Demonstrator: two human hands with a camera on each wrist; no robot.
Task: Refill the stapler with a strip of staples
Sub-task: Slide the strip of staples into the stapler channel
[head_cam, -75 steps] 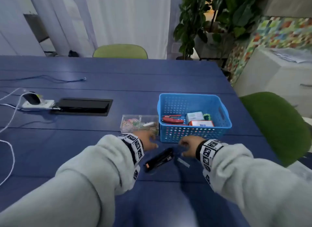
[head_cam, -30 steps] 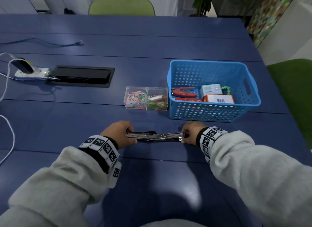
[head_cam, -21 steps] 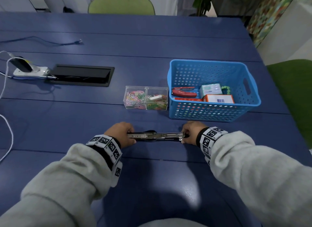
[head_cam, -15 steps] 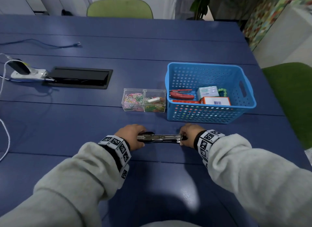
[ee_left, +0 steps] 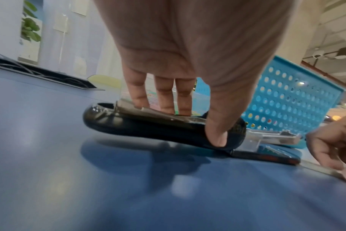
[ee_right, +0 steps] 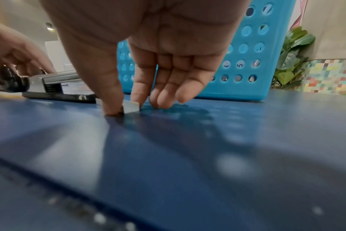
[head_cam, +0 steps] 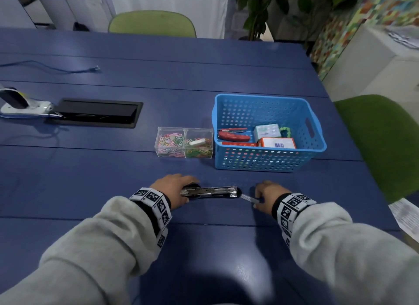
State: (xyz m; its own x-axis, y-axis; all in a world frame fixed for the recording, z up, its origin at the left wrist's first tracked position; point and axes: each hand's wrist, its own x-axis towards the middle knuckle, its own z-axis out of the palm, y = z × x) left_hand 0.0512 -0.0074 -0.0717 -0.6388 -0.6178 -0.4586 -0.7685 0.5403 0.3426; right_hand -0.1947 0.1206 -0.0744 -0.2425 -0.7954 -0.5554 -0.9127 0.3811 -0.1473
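Observation:
The black stapler (head_cam: 210, 192) lies opened out flat on the blue table, its metal staple channel facing up. My left hand (head_cam: 174, 189) grips its black cover end, thumb on the near side and fingers on top, as the left wrist view shows (ee_left: 192, 123). Just right of the stapler's other end lies the silver staple strip (head_cam: 248, 198), flat on the table. My right hand (head_cam: 264, 193) pinches it between thumb and forefinger. In the right wrist view the staple strip (ee_right: 131, 107) sits between those fingertips, with the stapler (ee_right: 55, 87) behind to the left.
A blue basket (head_cam: 269, 166) stands just beyond the hands and holds a red tool and small boxes. A clear box of paper clips (head_cam: 184, 142) stands to its left. Farther left are a black cable hatch (head_cam: 95, 113) and a power strip (head_cam: 22, 105). A green chair (head_cam: 381, 141) stands at the right.
The stapler, closed 2.5 s ago, was opened out flat between both hands. My right hand has since left its right end and now pinches the staple strip beside it.

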